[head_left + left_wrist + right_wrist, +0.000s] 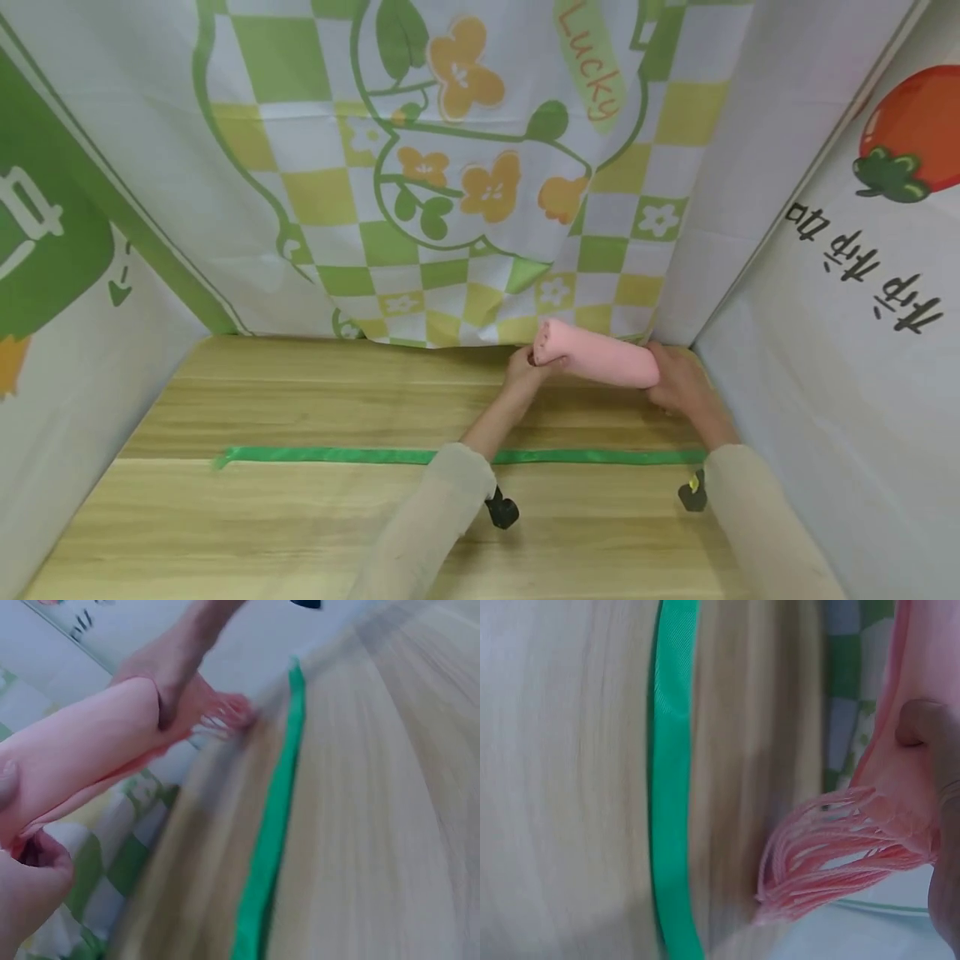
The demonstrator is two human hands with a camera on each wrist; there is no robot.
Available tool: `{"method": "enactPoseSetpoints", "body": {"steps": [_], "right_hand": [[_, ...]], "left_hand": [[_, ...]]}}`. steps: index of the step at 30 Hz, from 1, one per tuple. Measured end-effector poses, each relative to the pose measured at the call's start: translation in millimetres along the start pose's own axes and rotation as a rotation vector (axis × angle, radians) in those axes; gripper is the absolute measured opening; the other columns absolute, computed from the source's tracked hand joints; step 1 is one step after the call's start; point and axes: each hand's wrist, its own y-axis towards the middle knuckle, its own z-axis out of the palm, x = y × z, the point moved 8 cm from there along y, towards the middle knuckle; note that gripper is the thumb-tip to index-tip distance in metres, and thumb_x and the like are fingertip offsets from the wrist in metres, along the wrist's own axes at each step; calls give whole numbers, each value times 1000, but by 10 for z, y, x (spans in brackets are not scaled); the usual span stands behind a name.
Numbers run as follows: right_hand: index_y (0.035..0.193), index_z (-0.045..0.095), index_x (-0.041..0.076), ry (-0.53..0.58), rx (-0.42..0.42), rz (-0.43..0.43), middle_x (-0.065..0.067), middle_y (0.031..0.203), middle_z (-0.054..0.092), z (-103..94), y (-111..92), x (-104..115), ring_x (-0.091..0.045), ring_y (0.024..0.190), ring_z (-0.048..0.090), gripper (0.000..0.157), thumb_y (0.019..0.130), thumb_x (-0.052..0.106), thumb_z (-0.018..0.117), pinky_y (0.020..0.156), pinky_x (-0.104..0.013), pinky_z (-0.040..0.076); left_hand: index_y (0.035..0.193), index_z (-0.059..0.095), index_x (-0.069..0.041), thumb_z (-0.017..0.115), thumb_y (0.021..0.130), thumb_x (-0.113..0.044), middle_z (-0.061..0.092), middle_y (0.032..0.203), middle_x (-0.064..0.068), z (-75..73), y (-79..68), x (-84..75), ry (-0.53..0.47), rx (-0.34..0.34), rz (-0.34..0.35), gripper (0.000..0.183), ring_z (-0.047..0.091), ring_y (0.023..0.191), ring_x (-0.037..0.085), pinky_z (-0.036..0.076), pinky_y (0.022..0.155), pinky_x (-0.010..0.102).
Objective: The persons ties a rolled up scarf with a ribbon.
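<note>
A pink scarf, folded into a thick roll, is held above the back of the wooden table, tilted with its left end higher. My left hand grips the roll's left end; in the left wrist view the thumb and curled fingers of that left hand pinch its edge. At the other end my right hand holds the scarf, and in the right wrist view the thumb of the right hand presses on the cloth. Pink fringe hangs below this hand toward the tabletop.
A green ribbon strip runs across the wooden table in front of the scarf. Behind hangs a checked green and yellow cloth. White printed walls close in both sides. Small black devices sit at the wrists.
</note>
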Motion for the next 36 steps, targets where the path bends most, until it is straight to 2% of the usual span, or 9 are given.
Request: {"method": "enactPoseSetpoints", "body": {"steps": [3,8,13,16,19,24,28,31,36], "right_hand": [[106,57,5,28,17,64,-15,87,67,-73,-7,86,-36,77,65,42,70,16,76,67,-52,52],[104,57,5,70,-31,90,-14,83,66,-259,-27,340,-32,71,64,41,69,17,74,60,-50,50],[114,61,2,113,-115,48,-16,90,71,-458,-6,683,-33,74,67,50,68,18,74,65,-51,53],[116,60,1,167,-131,54,-17,94,71,-532,3,863,-33,75,67,52,69,16,75,67,-51,54],[116,59,2,228,-146,67,-17,94,71,-584,-7,1021,-32,73,66,52,68,15,75,65,-48,54],[116,58,1,292,-162,104,-17,90,69,-593,-75,1224,-27,67,63,53,68,16,77,58,-40,51],[118,56,2,402,-154,161,-17,89,68,-561,-160,1348,-24,68,61,55,69,14,79,58,-35,49],[121,53,3,539,-141,146,-18,96,68,-532,-184,1494,-26,75,62,58,71,10,81,65,-37,52],[138,42,7,771,-48,77,-20,119,62,-457,-212,1743,-27,96,63,76,74,8,84,80,-41,53]], "left_hand": [[129,59,-4,76,88,-19,67,122,7,21,-51,-143,-106,13,31,47,62,105,13,48,106,43],[141,47,-6,68,91,-5,64,119,-5,77,-139,-382,-438,64,140,54,59,108,8,48,101,25],[136,52,-16,88,72,-29,65,111,-10,101,-239,-696,-726,119,283,75,59,104,8,47,97,22],[119,60,-17,92,61,-42,68,107,-9,88,-293,-908,-794,121,358,71,61,100,8,48,94,22],[117,60,-15,93,61,-39,69,106,-6,65,-371,-1127,-797,121,451,69,64,99,10,52,93,24],[128,51,-7,94,60,-36,70,111,0,28,-551,-1394,-649,96,579,86,69,102,14,56,94,30],[134,49,-3,94,59,-43,70,110,-1,-19,-702,-1523,-517,20,594,95,69,100,13,56,94,30],[131,52,-1,94,62,-43,68,108,-1,-94,-819,-1649,-449,-40,597,91,68,97,13,57,91,29],[128,54,0,80,75,-11,67,108,1,-169,-979,-1875,-431,-1,572,60,67,95,13,58,88,27]]}}
